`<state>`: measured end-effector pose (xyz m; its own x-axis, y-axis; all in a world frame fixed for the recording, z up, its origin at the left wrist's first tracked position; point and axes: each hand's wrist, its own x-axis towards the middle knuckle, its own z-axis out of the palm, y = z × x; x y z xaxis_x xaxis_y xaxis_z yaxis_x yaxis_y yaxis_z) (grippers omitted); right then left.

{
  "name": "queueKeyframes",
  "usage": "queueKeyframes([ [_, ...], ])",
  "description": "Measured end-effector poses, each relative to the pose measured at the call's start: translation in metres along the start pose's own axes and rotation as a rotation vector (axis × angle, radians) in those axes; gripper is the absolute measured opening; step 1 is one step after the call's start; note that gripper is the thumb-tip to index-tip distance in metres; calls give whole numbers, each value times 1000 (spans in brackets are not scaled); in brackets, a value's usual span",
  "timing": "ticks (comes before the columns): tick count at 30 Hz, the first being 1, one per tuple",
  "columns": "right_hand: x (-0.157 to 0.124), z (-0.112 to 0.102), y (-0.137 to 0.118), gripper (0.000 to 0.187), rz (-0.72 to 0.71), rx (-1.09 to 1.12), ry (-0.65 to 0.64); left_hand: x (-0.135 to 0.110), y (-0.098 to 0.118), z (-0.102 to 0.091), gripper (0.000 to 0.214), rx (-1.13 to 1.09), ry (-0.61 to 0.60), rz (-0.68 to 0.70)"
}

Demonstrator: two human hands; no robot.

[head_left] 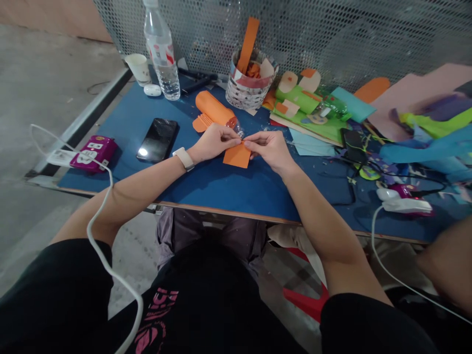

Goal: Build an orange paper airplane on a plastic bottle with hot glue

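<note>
Above the blue table, an orange piece of paper (237, 157) is pinched along its far edge between both hands. My left hand (216, 142) has thumb and forefinger closed on its upper left part. My right hand (271, 149) pinches the upper right corner, close to the left fingertips. Just beyond them lies a clear plastic bottle wrapped in orange paper (214, 108), its bare end toward my fingers. Beside that bottle is an orange cutout with narrow strips (202, 123). Part of the paper is hidden behind my fingers.
A phone (158, 139), a water bottle (161, 54), a paper cup (138, 69) and a purple power adapter (95, 153) stand left. A woven basket (246, 91) is behind. Coloured paper scraps (424, 132) crowd the right. A white cable (106, 250) crosses my left arm.
</note>
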<state>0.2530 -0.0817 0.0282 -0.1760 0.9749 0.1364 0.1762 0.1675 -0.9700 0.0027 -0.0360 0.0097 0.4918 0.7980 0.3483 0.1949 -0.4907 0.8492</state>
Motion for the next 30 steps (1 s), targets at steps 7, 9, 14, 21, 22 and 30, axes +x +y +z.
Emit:
queueKeyframes([
  [7, -1, 1, -4, 54, 28, -43, 18, -1, 7, 0, 31, 20, -9, -15],
  [9, 0, 0, -6, 55, 35, -35, 16, -1, 8, -1, 31, 27, -14, -19],
  [14, 0, -2, -7, 57, 35, -15, -6, -1, 11, -3, 40, 54, -34, -29],
  [21, -1, -2, -7, 60, 42, 17, -12, -1, 12, -3, 48, 47, -37, -53],
  [22, -1, -1, -8, 59, 47, 15, -10, -1, 12, -3, 49, 45, -38, -55],
  [30, -2, -1, -9, 51, 20, -16, 5, -3, 10, 2, 39, -49, -14, -92],
])
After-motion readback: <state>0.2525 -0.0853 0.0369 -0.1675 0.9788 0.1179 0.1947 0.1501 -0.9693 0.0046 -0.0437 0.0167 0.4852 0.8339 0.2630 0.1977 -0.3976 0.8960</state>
